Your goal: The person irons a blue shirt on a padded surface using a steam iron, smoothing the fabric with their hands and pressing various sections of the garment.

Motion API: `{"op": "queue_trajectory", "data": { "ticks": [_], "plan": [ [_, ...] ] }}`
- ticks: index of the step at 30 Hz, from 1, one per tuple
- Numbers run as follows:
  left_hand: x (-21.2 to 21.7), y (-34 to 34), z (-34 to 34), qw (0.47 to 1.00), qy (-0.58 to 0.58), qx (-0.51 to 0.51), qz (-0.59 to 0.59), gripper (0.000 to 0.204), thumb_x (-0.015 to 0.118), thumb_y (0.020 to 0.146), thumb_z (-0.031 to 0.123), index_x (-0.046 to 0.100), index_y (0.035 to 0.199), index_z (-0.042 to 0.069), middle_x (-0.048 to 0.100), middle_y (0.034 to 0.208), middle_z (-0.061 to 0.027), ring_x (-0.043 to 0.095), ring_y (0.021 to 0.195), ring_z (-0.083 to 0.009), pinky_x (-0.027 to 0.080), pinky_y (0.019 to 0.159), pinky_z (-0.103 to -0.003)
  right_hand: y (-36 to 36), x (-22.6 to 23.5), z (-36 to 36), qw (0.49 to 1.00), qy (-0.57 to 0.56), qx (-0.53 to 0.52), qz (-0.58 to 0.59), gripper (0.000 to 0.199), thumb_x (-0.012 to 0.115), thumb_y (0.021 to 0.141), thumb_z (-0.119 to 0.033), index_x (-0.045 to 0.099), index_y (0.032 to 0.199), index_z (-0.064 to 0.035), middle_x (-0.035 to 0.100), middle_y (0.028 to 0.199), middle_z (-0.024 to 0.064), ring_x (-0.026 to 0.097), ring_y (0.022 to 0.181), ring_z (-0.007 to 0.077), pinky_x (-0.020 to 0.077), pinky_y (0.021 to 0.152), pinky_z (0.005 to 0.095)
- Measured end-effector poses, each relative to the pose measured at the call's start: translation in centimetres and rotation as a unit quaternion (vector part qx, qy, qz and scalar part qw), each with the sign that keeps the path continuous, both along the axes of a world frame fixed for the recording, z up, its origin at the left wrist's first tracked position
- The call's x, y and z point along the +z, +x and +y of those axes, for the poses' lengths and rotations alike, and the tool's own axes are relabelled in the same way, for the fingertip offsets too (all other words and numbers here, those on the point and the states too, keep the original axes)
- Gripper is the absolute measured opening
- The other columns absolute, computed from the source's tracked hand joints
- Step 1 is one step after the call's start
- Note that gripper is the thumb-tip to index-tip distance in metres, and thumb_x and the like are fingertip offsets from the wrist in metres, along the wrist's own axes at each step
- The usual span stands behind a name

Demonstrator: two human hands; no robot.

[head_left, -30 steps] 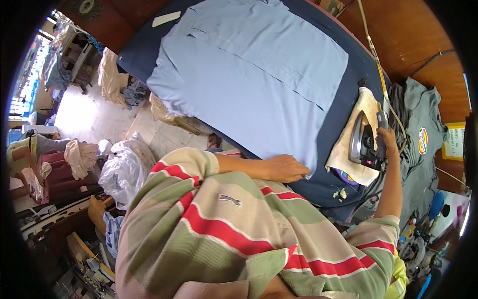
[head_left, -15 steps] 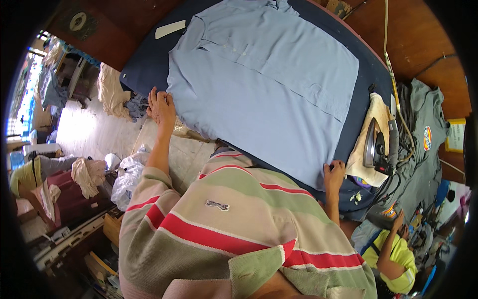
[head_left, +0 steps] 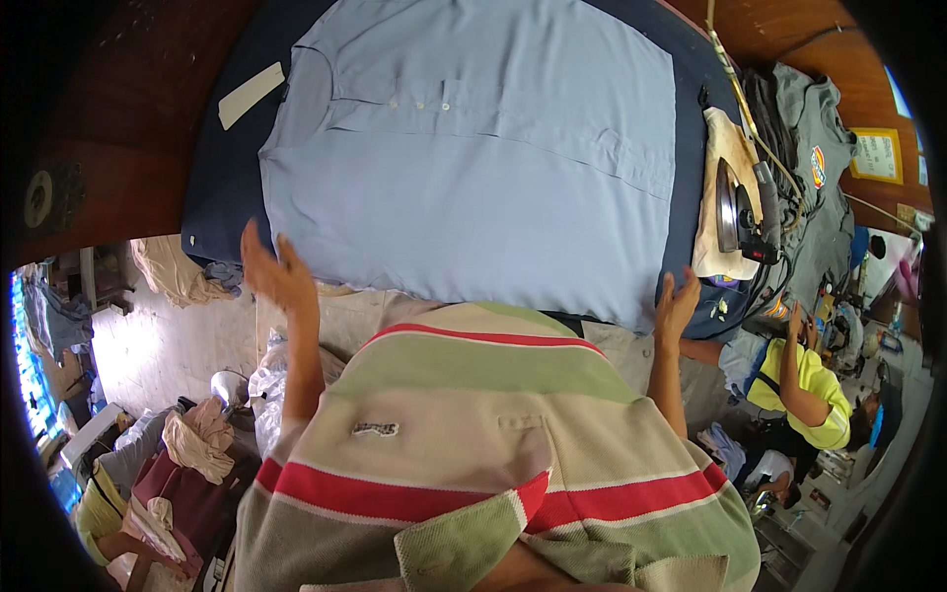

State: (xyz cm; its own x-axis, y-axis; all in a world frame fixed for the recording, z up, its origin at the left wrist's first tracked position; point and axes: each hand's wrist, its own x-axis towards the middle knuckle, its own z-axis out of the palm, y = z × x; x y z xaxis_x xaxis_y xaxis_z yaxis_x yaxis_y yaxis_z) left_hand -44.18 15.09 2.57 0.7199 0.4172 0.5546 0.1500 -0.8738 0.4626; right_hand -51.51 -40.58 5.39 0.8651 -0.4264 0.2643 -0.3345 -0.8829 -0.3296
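Note:
A light blue buttoned garment (head_left: 473, 207) lies spread over the dark blue padded board (head_left: 222, 168), its neckline to the left. By its near left edge my left hand (head_left: 278, 271) is raised with the fingers spread, holding nothing. My right hand (head_left: 678, 306) is at the near right corner of the garment, fingers apart and pointing up; nothing shows in its grip. Just beyond it, an iron (head_left: 728, 207) rests on a beige cloth pad (head_left: 712, 252) at the board's right side.
A white strip (head_left: 252, 95) lies on the board at the far left. Grey garments (head_left: 824, 148) hang beyond the iron, whose cord (head_left: 735, 84) runs above. A person in yellow (head_left: 827, 400) is at the lower right. A clear plastic bag (head_left: 268, 395) is lower left.
Both hands have come away from the garment's edges and their fingers have opened. The garment lies flatter along its near edge. The whole view has shifted, with the board now turned more level.

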Motion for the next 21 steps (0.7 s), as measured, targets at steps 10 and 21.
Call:
{"op": "queue_trajectory", "data": {
  "ticks": [10,21],
  "plan": [
    [-0.8,19.3,-4.2,0.914,0.138,-0.314,0.217,0.048,0.039,0.095,0.035,0.034,0.14,0.017,0.032,0.146,-0.0056,0.029,0.135,-0.0229,0.025,0.106,-0.045,18.5,-2.4,0.3,0.982,-0.084,0.17,0.025,0.046,0.04,0.094,-0.038,0.045,0.132,-0.0136,0.036,0.14,0.016,0.032,0.129,0.0347,0.026,0.104,0.0469],
    [-0.7,19.9,-2.2,0.873,0.223,-0.292,0.322,0.057,0.038,0.095,0.039,0.022,0.146,0.021,0.018,0.152,-0.0011,0.017,0.14,-0.0199,0.014,0.109,-0.049,18.9,-3.8,-3.4,0.953,-0.15,0.2,0.17,0.062,0.038,0.089,-0.054,0.03,0.143,-0.0236,0.023,0.15,0.011,0.017,0.138,0.0338,0.01,0.107,0.0572]
  ]
}}
